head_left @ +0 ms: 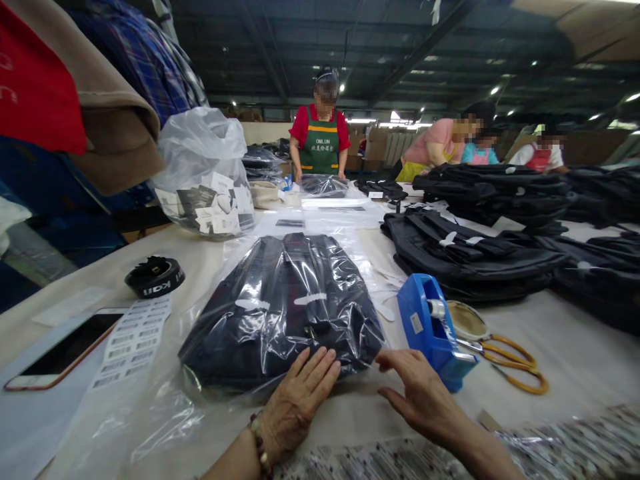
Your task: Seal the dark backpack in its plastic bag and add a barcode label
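A black backpack (285, 300) in a clear plastic bag (200, 373) lies flat on the table in front of me. My left hand (297, 400), with a beaded bracelet at the wrist, rests on its near edge with the fingers stretched out. By the bag's near right corner is my right hand (417, 393), thumb and fingers apart; whether its fingertips touch the plastic I cannot tell. Just beyond that hand stands a blue tape dispenser (417, 313). Scissors with orange handles (520, 363) lie to the right of it.
On the left are a phone (70, 350), a sheet of barcode stickers (133, 337) and a roll of black strap (155, 277). A plastic sack of tags (210, 180) stands behind them. Black backpacks (465, 247) are piled at right. A co-worker in a green apron (321, 143) stands opposite.
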Available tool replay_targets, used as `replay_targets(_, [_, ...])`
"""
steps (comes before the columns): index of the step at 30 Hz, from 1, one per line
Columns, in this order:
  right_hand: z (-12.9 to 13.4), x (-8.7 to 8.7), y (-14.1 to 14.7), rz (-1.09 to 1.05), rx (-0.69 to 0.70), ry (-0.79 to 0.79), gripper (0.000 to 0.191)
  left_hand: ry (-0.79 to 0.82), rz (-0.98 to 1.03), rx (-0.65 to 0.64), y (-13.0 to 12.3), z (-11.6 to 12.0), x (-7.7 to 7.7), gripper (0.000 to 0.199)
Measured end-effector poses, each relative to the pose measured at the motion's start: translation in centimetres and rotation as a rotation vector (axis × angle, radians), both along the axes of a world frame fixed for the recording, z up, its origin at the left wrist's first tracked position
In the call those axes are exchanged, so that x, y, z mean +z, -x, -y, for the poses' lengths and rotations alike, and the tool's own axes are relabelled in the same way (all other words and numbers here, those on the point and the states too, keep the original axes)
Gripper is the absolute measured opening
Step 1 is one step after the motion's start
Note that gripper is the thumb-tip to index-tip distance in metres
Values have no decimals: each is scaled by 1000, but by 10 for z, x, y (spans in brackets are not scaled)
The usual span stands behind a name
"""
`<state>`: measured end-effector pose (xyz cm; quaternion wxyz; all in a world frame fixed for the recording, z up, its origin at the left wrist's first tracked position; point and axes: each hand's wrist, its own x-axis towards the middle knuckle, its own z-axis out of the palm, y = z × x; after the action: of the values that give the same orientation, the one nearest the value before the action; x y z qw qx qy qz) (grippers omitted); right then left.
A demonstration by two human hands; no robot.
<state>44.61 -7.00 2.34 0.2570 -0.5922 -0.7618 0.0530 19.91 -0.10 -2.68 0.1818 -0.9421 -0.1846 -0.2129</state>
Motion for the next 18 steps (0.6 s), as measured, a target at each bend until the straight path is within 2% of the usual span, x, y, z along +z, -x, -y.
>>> replay_targets(4, [11, -9, -21, -157, -130, 35, 11, 8, 47, -14, 1, 0, -1, 52])
replay_targets(8, [12, -18, -24, -452, -326, 219, 28, 9, 62, -8, 1, 0, 0, 54])
replay_targets(10, [10, -20, -19, -552, -426, 255, 34, 11, 62, -21, 1, -1, 0, 55])
replay_targets(13, [7, -23, -9, -611, -535, 227, 38, 40, 74, -32, 1, -2, 0, 56])
replay_targets(18, [3, -28, -1, -605, -564, 215, 38, 36, 126, -7, 4, -2, 0, 55])
